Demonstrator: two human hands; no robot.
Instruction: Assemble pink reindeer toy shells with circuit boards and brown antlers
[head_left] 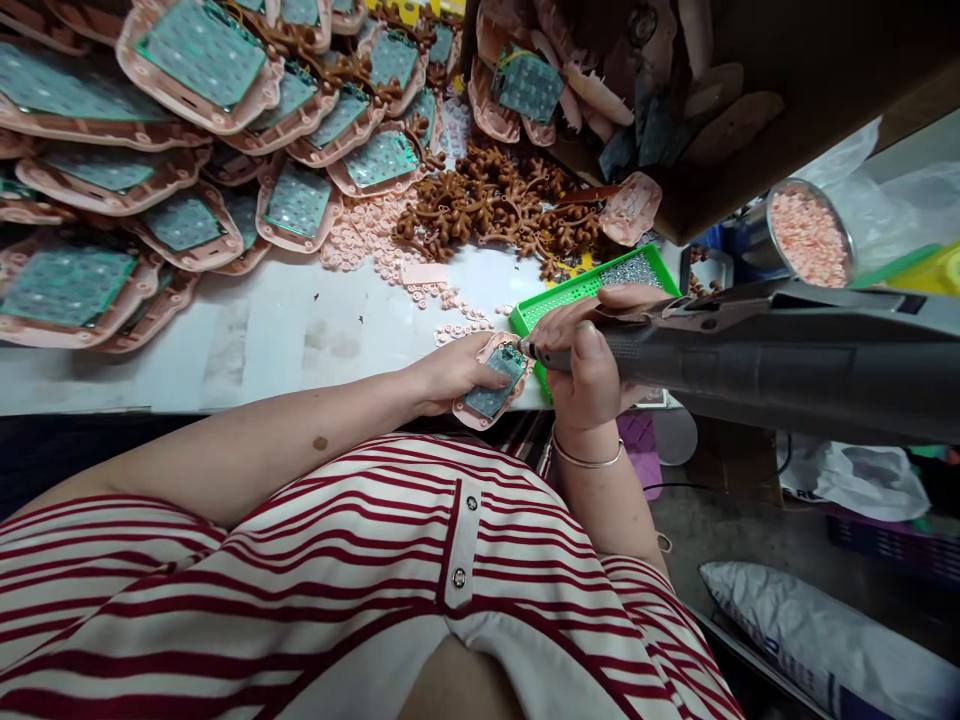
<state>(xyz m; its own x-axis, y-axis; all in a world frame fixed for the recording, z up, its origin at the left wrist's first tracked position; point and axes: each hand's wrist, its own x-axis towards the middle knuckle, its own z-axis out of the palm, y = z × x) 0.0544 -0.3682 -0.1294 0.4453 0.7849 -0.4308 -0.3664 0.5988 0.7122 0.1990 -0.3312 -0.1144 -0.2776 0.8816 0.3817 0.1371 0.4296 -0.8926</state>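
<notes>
My left hand (pixel 461 372) grips a pink plastic shell (pixel 475 415) at the table's front edge, its thumb lying across the green circuit board (pixel 491 390) set inside. My right hand (pixel 589 365) is wrapped round a dark grey electric screwdriver (pixel 750 350), whose long body reaches off to the right. The screwdriver's tip is at the upper right edge of the shell; whether it sits on a screw is too small to tell. Just behind my right hand lies a green tray (pixel 551 300) with small metal screws (pixel 634 270) in its far part.
Stacked pink shells with circuit boards (pixel 202 60) fill the left and back. Brown antler-shaped parts (pixel 480 205) and small pink pieces (pixel 360 235) lie heaped mid-table. A cardboard box (pixel 720 170) with more shells stands back right, near a metal bowl of pink pieces (pixel 810 235).
</notes>
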